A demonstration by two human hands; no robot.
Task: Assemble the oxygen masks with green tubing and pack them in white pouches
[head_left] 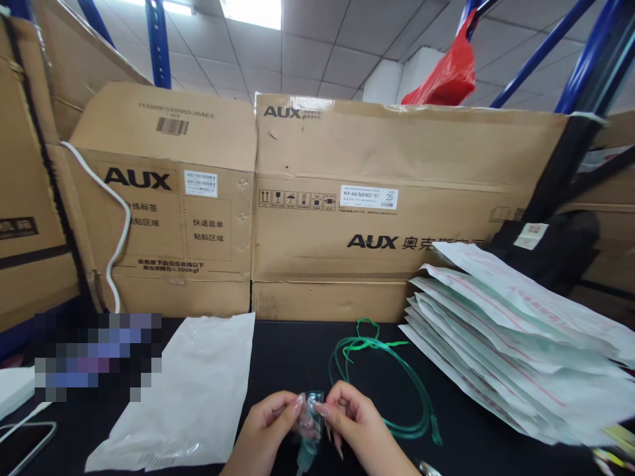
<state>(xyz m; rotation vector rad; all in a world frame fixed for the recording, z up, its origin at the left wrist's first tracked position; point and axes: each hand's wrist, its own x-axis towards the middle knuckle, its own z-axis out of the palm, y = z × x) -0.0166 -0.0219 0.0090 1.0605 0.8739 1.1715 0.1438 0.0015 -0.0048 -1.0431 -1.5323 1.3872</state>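
Between my two hands, low in the middle of the head view, is a small clear plastic piece (308, 423) with a teal-green tint and a narrower lower end. The fingers and thumb of my left hand (275, 416) pinch it from the left. My right hand (354, 416) grips it from the right, thumb near its top rim. My fingers cover part of it, so its full shape is hidden. Just beyond my right hand lies a coil of green clear tubing (425, 390) with a green connector (436, 430) at one end. Thin bright green ties (370, 342) cross the coil's top.
A white flat pouch (183, 390) lies on the black table (282, 347) to the left. Stacked white printed pouches (516, 357) rise at the right. Large cardboard boxes (332, 251) wall off the back. A phone (24, 446) and white cable (119, 244) are at far left.
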